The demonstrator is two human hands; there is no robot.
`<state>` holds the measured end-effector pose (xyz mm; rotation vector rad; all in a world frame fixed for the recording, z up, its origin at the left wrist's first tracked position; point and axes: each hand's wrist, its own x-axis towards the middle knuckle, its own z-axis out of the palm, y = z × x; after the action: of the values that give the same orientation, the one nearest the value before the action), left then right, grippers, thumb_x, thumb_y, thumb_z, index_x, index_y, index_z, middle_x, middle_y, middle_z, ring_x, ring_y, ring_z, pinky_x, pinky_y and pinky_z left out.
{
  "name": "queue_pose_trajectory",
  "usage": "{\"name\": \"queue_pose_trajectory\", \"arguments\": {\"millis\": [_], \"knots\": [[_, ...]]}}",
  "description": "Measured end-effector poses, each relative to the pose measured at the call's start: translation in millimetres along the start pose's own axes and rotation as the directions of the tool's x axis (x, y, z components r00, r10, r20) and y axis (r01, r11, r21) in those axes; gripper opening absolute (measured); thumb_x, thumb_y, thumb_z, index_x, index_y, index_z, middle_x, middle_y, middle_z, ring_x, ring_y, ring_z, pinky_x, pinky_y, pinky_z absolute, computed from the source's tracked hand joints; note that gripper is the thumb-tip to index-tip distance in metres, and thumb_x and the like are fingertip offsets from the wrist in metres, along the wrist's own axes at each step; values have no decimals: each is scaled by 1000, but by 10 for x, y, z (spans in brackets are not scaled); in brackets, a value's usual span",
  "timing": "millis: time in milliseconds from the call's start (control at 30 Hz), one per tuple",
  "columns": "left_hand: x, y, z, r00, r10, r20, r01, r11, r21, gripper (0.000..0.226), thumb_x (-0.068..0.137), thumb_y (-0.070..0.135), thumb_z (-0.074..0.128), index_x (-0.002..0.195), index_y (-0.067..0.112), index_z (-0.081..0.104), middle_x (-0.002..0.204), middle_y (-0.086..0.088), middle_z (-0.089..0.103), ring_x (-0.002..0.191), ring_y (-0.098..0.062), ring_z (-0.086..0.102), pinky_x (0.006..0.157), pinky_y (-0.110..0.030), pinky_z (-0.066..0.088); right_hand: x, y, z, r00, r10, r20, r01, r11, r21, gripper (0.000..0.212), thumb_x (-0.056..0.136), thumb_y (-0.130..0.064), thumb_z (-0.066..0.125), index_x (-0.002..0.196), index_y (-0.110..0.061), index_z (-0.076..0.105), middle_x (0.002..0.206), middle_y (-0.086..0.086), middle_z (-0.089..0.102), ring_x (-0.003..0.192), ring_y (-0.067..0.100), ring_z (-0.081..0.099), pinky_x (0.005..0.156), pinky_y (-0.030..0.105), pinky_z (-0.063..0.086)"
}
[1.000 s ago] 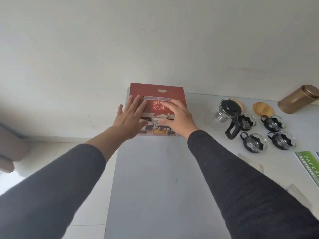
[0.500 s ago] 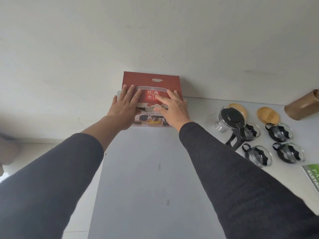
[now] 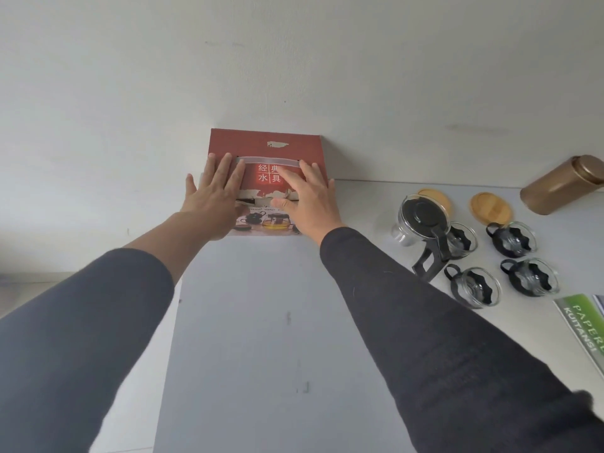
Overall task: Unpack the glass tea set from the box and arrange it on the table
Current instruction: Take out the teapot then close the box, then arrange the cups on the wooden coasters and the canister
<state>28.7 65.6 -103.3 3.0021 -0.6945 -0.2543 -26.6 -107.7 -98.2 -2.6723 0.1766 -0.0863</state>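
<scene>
The red tea-set box [image 3: 287, 143] stands at the table's far left corner, against the white wall. My left hand [image 3: 214, 194] lies flat on its front with straight fingers. My right hand [image 3: 305, 197] presses flat on the right part of the box front, thumb near the torn flap. To the right, a glass teapot [image 3: 421, 220] with a black lid and handle stands on the table. Around it stand several glass cups in black holders [image 3: 475, 287] [image 3: 531, 277] [image 3: 511, 238].
Two round wooden coasters [image 3: 490, 207] lie behind the cups. A bronze canister [image 3: 562, 184] lies tilted at the far right by the wall. A green receipt book [image 3: 585, 328] sits at the right edge. The grey table [image 3: 255, 338] stretches toward me; its left edge drops to the floor.
Both hands stayed on the box and slid it back against the wall. My view shifted, so the tea set sits a little differently in the frame.
</scene>
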Motion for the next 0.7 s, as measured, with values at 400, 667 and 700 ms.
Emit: {"name": "queue_pose_trajectory", "arguments": {"millis": [400,667,700], "knots": [[-428,812,-407,982,111,-154,-130,984,-120,86,93,54,40,152,14,-8,159,-1,-17,146,-23,-21,119,-48,0,-759,251,-811,931,196,-308,-188,981,54,59,94,-53,39,140,-16,39,143,10,41,138,28,28,109,50,27],[-730,1891,-941,932,243,-270,-274,958,-84,85,94,55,36,152,10,-8,160,-4,-15,146,-24,-19,120,-46,2,-1382,847,-1877,881,218,-421,-254,967,-32,51,98,-46,36,138,-15,41,142,6,41,137,22,28,111,43,24],[-756,2049,-998,926,249,-284,-280,957,-71,86,94,55,35,152,10,-9,159,-4,-15,146,-25,-19,119,-46,3,-1481,941,-2026,886,197,-419,-246,967,-66,51,98,-45,35,139,-15,40,143,6,40,138,22,27,111,43,23]]}}
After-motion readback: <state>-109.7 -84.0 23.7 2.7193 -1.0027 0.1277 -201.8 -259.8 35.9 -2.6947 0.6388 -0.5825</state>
